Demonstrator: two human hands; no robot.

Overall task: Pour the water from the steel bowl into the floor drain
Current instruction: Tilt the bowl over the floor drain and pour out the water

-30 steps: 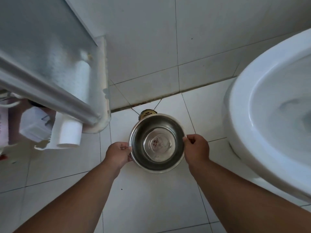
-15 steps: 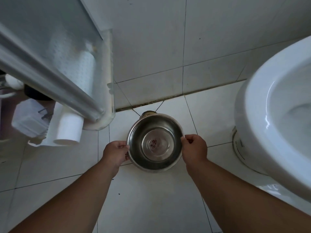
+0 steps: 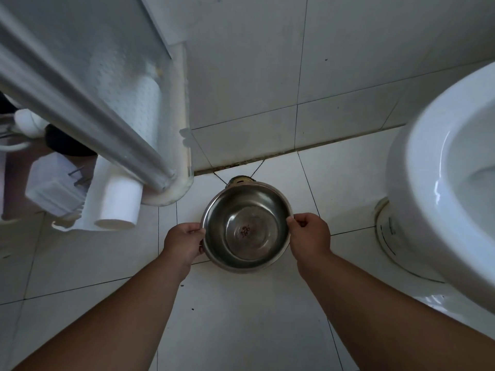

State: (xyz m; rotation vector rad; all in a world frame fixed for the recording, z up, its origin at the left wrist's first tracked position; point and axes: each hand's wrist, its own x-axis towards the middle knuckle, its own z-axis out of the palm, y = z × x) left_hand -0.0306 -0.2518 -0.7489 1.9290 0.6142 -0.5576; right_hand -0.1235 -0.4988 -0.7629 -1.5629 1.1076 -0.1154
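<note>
The steel bowl [image 3: 246,227] is coming in lower over the floor drain [image 3: 240,180] than a second ago, the left hand [image 3: 184,242] and right hand [image 3: 310,235] each pinching its rim, level, water inside; the tip forward looks next.

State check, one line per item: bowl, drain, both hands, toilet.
steel bowl: held level, shallow water and dark specks inside
floor drain: mostly hidden behind the bowl's far rim
left hand: gripping left rim
right hand: gripping right rim
toilet: seat up, bowl open
</note>
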